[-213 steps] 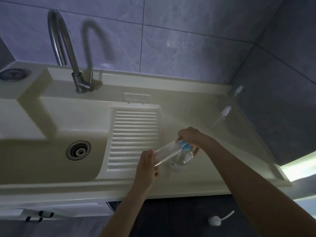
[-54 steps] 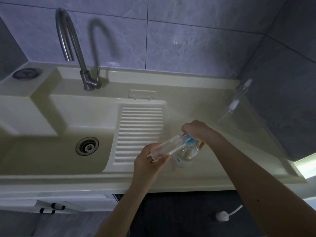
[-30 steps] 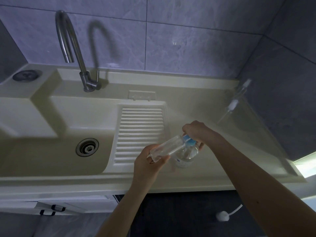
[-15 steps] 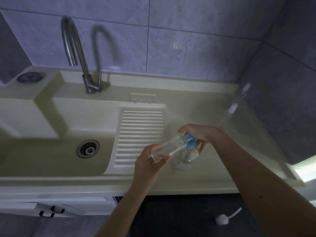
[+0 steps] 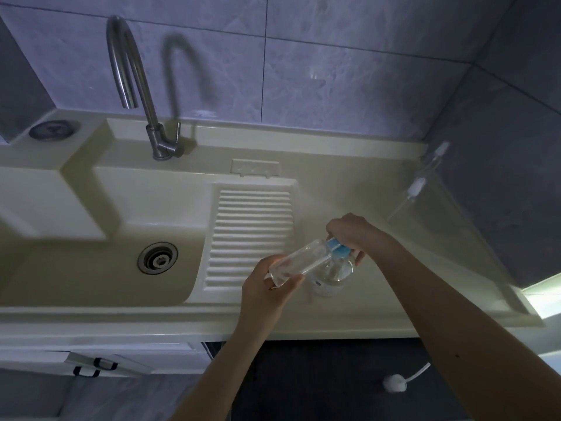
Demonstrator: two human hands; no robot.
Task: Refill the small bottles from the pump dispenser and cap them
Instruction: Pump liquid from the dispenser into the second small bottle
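Clear plastic makes up the small bottle [image 5: 299, 259], tilted with its mouth against the blue nozzle [image 5: 338, 250] of the pump dispenser [image 5: 332, 276]; whether it holds any liquid cannot be told. The left hand [image 5: 270, 294] grips its base, fingers curled round it. The right hand [image 5: 352, 235] sits curled over the pump head. The dispenser stands on the cream tabletop [image 5: 379, 299], just right of the ribbed drainboard [image 5: 252, 232]. Further left lie the sink [image 5: 100, 268], drain [image 5: 158, 258] and steel tap [image 5: 133, 83]. Two more bottles [image 5: 419, 189] stand in the far right corner.
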